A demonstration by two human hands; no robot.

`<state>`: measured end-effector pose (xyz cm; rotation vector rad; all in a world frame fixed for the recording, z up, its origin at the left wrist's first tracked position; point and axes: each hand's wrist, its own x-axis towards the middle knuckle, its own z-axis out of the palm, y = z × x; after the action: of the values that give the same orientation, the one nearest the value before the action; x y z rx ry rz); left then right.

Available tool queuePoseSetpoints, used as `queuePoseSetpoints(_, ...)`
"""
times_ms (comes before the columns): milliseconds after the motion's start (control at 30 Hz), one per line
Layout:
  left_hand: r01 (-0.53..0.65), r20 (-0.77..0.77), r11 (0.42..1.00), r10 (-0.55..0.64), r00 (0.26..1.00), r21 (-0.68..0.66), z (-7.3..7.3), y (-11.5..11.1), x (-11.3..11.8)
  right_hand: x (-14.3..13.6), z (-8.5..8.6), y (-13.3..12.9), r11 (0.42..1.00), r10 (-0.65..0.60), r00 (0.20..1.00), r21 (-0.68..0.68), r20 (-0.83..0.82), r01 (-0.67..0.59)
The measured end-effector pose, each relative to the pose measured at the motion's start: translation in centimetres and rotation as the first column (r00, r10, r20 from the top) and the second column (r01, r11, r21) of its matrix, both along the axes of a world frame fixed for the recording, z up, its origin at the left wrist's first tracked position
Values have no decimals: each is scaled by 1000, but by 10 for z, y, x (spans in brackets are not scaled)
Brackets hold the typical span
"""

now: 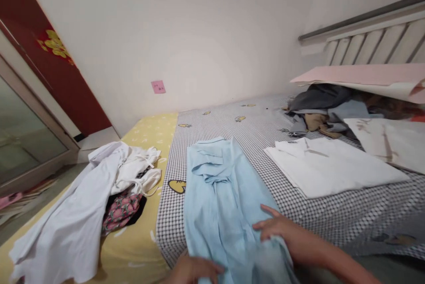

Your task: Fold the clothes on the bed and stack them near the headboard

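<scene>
Bordering a white wall (212, 36), checked bedding (212, 122) bears a blue garment (232, 200); right hand (275, 226) spread, left hand (195, 270) blurred, grip unclear.

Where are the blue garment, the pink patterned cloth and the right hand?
blue garment (202, 204): head view, its middle.
pink patterned cloth (122, 211): head view, its middle.
right hand (276, 227): head view, back of the hand.

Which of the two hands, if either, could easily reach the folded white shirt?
Probably the right hand: the white shirt lies just beyond it, with only bare checked sheet between.
</scene>
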<state>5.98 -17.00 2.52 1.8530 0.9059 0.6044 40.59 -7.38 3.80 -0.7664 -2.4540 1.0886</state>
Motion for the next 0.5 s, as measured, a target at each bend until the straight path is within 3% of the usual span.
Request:
queuePoseSetpoints(33,-114,99,978,132,986,-174,13,15,5,-3,10,13,979,-89,995,-190,-52,77)
queuePoseSetpoints(67,-226,170,912,297,940,-342,24,32,8,-6,18,27,916,-190,976,-378,-108,137)
queuePoseSetpoints(133,-375,199,648,635,746,-663,39,68,13,-13,25,51,706,-378,910,-688,-168,166)
queuePoseSetpoints(167,-412,171,530,742,648,-741,42,85,13,-15,23,61,603,-439,882,-784,-170,149)
queuePoseSetpoints(200,-442,141,450,807,574,-776,41,99,12,-17,19,69,525,-471,867,-841,-160,130)
queuePoseSetpoints(233,-461,122,409,837,534,-788,38,110,9,-17,14,76,479,-483,863,-869,-147,120)
queuePoseSetpoints(300,-462,113,392,845,523,-795,29,121,3,-15,4,82,459,-510,848,-879,-143,128)
queuePoseSetpoints(400,-443,131,390,850,511,-807,18,118,-8,-5,-6,84,517,-571,798,-840,-195,165)
queuePoseSetpoints(500,-455,139,387,862,488,-802,16,111,-14,0,-9,81,560,-634,730,-802,-256,205)
